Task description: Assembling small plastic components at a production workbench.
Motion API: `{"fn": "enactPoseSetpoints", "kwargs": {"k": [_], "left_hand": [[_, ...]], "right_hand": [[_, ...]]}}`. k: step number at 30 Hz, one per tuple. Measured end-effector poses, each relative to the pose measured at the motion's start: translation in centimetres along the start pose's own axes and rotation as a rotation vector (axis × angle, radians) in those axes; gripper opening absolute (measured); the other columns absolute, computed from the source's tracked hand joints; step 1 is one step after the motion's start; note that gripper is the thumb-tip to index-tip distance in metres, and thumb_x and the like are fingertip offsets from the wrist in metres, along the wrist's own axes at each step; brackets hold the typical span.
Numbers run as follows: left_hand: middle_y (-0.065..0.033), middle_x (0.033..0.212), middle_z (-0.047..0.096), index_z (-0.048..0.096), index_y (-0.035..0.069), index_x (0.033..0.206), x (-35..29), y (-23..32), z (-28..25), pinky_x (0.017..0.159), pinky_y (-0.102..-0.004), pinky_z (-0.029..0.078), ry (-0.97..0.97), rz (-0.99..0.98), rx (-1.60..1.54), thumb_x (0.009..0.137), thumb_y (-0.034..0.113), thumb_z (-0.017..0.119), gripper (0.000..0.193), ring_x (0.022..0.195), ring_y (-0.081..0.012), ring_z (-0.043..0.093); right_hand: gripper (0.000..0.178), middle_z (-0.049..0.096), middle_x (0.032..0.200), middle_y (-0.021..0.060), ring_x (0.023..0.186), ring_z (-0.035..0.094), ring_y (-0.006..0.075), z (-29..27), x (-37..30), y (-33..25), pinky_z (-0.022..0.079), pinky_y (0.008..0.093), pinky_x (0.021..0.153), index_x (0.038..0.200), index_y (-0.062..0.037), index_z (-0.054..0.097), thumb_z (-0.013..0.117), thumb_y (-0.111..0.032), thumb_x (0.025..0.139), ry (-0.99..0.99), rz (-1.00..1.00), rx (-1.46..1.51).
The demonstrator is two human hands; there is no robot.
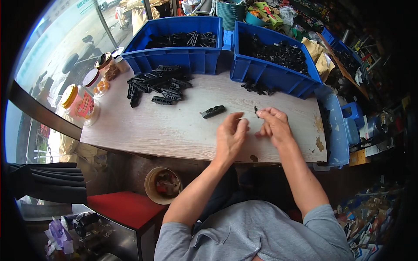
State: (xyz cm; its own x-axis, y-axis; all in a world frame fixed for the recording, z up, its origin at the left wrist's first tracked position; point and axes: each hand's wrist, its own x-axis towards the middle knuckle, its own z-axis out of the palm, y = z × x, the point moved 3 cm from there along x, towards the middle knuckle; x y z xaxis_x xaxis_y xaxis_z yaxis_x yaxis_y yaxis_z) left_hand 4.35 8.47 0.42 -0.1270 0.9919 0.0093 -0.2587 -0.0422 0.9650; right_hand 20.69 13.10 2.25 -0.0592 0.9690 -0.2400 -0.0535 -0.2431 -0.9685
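Note:
My right hand [275, 125] pinches a small black plastic piece [256, 109] between thumb and forefinger, just above the table. My left hand [230, 134] hovers beside it with fingers loosely bent and the thumb apart; nothing shows in it. In front of my left hand lies one long black plastic part [213, 112] by itself, touched by neither hand. A pile of similar long black parts [159, 82] is spread on the table's far left. Small black pieces [257, 87] lie in a loose heap beyond my right hand.
Along the far edge of the wooden table [143, 130] stand a blue bin [174, 58] of long black parts and another blue bin [274, 71] of small black pieces. Several lidded jars [82, 106] line the left edge. A bucket [150, 185] sits below the near edge.

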Motion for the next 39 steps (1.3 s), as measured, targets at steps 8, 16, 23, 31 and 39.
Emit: {"fn": "enactPoseSetpoints", "kwargs": {"k": [8,16,23,31,39], "left_hand": [[-0.0095,0.085,0.065,0.058,-0.007,0.113,1.6,-0.9,0.7,0.058,-0.027,0.056,-0.101,-0.154,-0.163,0.098,0.018,0.057,0.029,0.07,-0.0141,0.063],[-0.0084,0.078,0.064,0.056,0.0,0.096,0.8,-0.3,0.0,0.054,-0.0246,0.049,-0.156,-0.195,-0.272,0.098,0.015,0.056,0.015,0.059,-0.0116,0.059],[-0.0138,0.099,0.065,0.059,0.001,0.115,-0.6,3.0,-3.5,0.069,-0.0366,0.052,0.263,0.557,0.7,0.086,0.014,0.069,0.034,0.082,-0.026,0.062],[-0.0127,0.1,0.067,0.064,0.008,0.102,2.2,3.2,-6.6,0.085,-0.04,0.047,0.172,0.602,1.224,0.083,0.012,0.069,0.021,0.095,-0.0328,0.061],[-0.0019,0.088,0.065,0.064,0.0,0.104,-0.8,0.7,-2.0,0.067,-0.0233,0.049,-0.036,0.166,0.015,0.087,0.004,0.071,0.018,0.075,-0.0074,0.059]], "right_hand": [[0.016,0.06,0.066,-0.0009,0.042,0.041,0.004,1.9,-1.7,0.9,0.032,0.0207,0.041,0.094,-0.0047,0.065,0.071,-0.018,0.087,-0.05,-0.073,0.057],[0.02,0.06,0.063,0.0004,0.043,0.045,0.0061,2.2,-2.0,-0.2,0.038,0.0224,0.042,0.095,-0.0038,0.066,0.074,-0.018,0.084,-0.173,0.001,0.052],[0.019,0.053,0.056,0.0006,0.044,0.051,0.0095,1.9,-2.2,0.7,0.053,0.0298,0.049,0.093,-0.0037,0.066,0.074,-0.019,0.085,-0.219,-0.061,0.138],[0.017,0.051,0.053,0.0001,0.052,0.058,0.0156,2.3,-2.2,0.9,0.059,0.0419,0.061,0.095,-0.0093,0.065,0.072,-0.023,0.088,-0.165,-0.078,0.23],[0.013,0.06,0.067,-0.0025,0.057,0.058,0.009,3.1,-2.1,1.2,0.048,0.0237,0.056,0.095,-0.0105,0.068,0.075,-0.018,0.087,-0.127,-0.147,0.367]]}}
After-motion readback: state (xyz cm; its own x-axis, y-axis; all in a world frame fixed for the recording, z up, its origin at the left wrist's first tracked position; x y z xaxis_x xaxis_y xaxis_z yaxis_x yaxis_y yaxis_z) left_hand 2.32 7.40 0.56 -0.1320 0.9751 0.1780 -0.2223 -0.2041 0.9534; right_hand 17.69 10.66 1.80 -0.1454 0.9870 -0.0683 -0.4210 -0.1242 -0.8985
